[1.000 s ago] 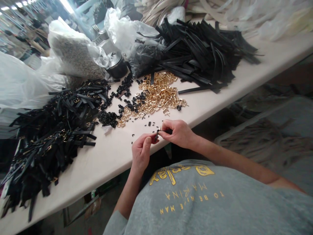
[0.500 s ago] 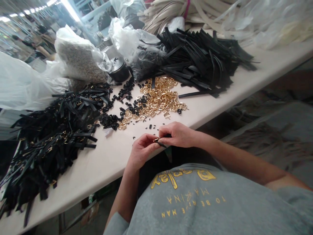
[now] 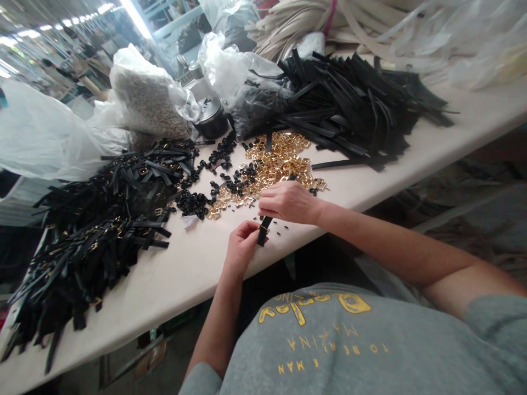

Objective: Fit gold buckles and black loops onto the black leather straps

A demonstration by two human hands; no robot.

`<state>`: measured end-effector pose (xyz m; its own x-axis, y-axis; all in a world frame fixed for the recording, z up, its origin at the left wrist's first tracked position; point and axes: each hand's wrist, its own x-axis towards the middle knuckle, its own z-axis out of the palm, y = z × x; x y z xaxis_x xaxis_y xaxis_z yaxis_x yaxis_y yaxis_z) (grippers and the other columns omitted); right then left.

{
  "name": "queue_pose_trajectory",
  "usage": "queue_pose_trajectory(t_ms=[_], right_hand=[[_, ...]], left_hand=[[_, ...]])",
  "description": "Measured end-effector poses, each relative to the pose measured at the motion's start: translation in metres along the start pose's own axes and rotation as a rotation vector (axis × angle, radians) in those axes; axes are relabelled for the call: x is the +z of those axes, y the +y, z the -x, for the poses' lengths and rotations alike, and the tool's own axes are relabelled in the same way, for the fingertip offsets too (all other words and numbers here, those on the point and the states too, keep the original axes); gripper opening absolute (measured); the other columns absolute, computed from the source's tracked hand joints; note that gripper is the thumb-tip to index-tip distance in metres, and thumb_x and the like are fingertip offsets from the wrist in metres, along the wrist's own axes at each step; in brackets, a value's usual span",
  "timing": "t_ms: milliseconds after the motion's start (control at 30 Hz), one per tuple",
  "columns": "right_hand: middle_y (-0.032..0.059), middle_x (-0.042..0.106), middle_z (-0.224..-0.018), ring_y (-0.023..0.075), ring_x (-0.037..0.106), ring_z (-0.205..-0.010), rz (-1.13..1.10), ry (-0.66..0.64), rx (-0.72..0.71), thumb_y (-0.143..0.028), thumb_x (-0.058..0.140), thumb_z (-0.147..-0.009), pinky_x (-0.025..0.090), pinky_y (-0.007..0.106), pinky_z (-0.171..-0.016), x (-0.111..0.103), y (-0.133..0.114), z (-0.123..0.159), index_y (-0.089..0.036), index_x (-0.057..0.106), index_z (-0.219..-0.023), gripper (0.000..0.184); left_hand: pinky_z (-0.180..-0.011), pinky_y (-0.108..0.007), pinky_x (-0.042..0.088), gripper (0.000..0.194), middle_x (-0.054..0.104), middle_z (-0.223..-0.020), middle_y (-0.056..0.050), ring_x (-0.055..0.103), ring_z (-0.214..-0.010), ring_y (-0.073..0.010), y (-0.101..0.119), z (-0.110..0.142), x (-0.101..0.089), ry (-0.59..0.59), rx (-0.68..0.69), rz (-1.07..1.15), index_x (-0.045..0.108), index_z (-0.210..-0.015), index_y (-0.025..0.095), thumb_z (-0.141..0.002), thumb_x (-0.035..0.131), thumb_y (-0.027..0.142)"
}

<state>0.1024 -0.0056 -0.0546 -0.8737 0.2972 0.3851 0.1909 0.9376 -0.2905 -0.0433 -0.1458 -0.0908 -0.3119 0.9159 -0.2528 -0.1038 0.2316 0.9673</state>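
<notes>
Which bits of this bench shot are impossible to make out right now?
All in the head view:
- Middle of the black strip: covered by the right hand.
- Right fingertips: behind that hand's back.
- Gold fitting at the left hand: too small, partly behind fingers.
- Big white bag: cut off by the left edge, contents veiled by cloudy plastic.
- Far background, upper left: blurred.

Black strap (image 3: 265,228): middle hidden beneath the right hand (image 3: 292,202).
Right hand: fingertips partly out of sight.
Metal piece (image 3: 263,227) by the left hand (image 3: 242,241): too small to make out fully.
Dark bits (image 3: 279,233) at six o'clock of the buckle pile (image 3: 284,156): too tiny to identify.
Room at eleven o'clock: blurred.
White bag (image 3: 45,134), nine to ten o'clock: cut off by the edge.
Shirt (image 3: 337,351), five o'clock: cropped.
</notes>
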Motion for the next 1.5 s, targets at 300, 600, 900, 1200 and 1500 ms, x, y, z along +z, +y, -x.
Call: queue_pose_trajectory(t_ms=[300,600,900,1200,1500], right_hand=[[0.0074,0.072,-0.093,0.0189,0.065,-0.083,-0.449,0.226,0.287,-0.041,0.066,-0.085,0.047,0.031,-0.077,0.038,-0.013,0.041,-0.018,0.071,-0.096,0.026],[0.0054,0.075,-0.092,0.0203,0.067,-0.086,-1.198,0.447,0.585,-0.049,0.071,-0.078,0.053,0.031,-0.079,0.052,-0.029,0.033,-0.021,0.077,-0.09,0.032],[0.0037,0.071,-0.083,0.0163,0.064,-0.077,-0.997,0.414,0.471,-0.035,0.067,-0.083,0.049,0.028,-0.075,0.036,-0.028,0.039,-0.018,0.071,-0.082,0.018],[0.0018,0.068,-0.077,0.0129,0.061,-0.069,-0.903,0.187,0.478,-0.029,0.061,-0.086,0.048,0.025,-0.068,0.039,-0.037,0.061,-0.016,0.067,-0.085,0.014],[0.0022,0.069,-0.074,0.0128,0.065,-0.07,-1.396,0.227,0.525,-0.039,0.071,-0.079,0.053,0.027,-0.07,0.03,-0.022,0.07,-0.015,0.06,-0.079,0.026]], left_hand=[[-0.06,-0.019,0.043,0.017,0.065,-0.071,0.002,0.055,-0.059,-0.007,-0.007,-0.012,0.02,0.092,0.089,0.359,0.062,-0.076,0.017,-0.069,0.074,0.026],[-0.062,-0.021,0.047,0.022,0.066,-0.077,0.0,0.062,-0.066,-0.0105,-0.012,-0.009,0.042,0.15,0.165,0.281,0.065,-0.082,0.018,-0.073,0.077,0.035],[-0.063,-0.023,0.046,0.025,0.065,-0.073,0.0,0.058,-0.063,-0.0102,-0.006,-0.004,0.027,0.104,0.2,0.058,0.068,-0.082,0.017,-0.072,0.078,0.037],[-0.051,-0.021,0.04,0.021,0.06,-0.058,0.002,0.048,-0.051,-0.0083,-0.004,0.0,0.013,0.03,0.131,-0.002,0.071,-0.077,0.016,-0.07,0.079,0.033],[-0.053,-0.023,0.042,0.02,0.066,-0.065,-0.001,0.053,-0.056,-0.0101,0.002,-0.013,0.034,-0.104,0.144,0.012,0.072,-0.079,0.016,-0.071,0.078,0.033]])
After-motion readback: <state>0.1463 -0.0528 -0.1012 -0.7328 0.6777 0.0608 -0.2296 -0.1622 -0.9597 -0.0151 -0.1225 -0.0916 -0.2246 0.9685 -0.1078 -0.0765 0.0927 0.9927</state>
